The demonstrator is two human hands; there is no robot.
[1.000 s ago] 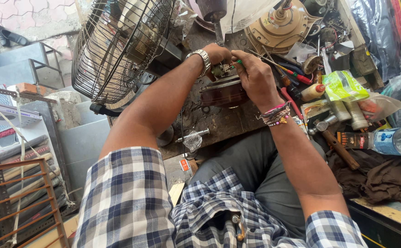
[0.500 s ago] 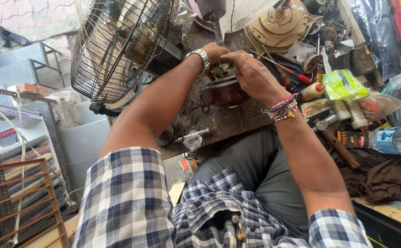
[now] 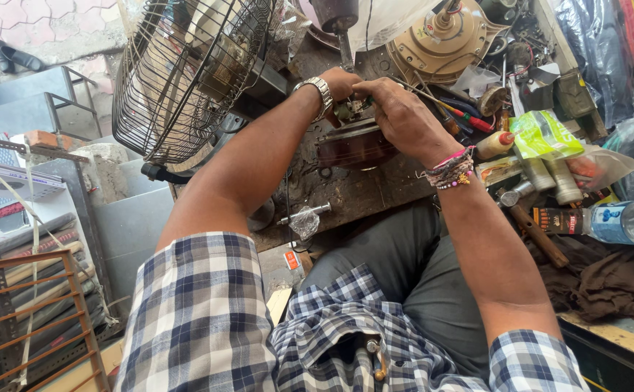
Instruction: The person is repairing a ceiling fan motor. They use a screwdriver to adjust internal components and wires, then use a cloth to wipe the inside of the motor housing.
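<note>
Working close together over a small dark motor part point(image 3: 355, 144), both hands are seen at the far side of the cluttered desk point(image 3: 360, 192). The left hand point(image 3: 340, 83), with a metal watch point(image 3: 319, 92) at the wrist, is curled around the far upper end of the part, though its fingers are mostly hidden, so how firmly the grip is clenched cannot be told. The right hand point(image 3: 402, 116), with coloured bracelets point(image 3: 451, 168) at the wrist, is closed over the top of the same part, fingers bent down onto a small greenish piece point(image 3: 350, 110) between the two hands; whether that piece is pinched or only touched cannot be made out. The motor part is seated on the desk directly beneath the grip, touching both hands.

Left of the grip a wire fan guard point(image 3: 186, 72) is stood tilted. Beyond the grip a round brass-coloured motor housing point(image 3: 440, 40) is laid. Just right of the grip, screwdrivers point(image 3: 462, 112), a green packet point(image 3: 545, 134) and pale tubes point(image 3: 553, 178) are crowded together, with a clear plastic bottle point(image 3: 625, 221) farther right. Nearer the person than the grip, a small bolt wrapped in plastic point(image 3: 305, 216) is laid on the desk.
</note>
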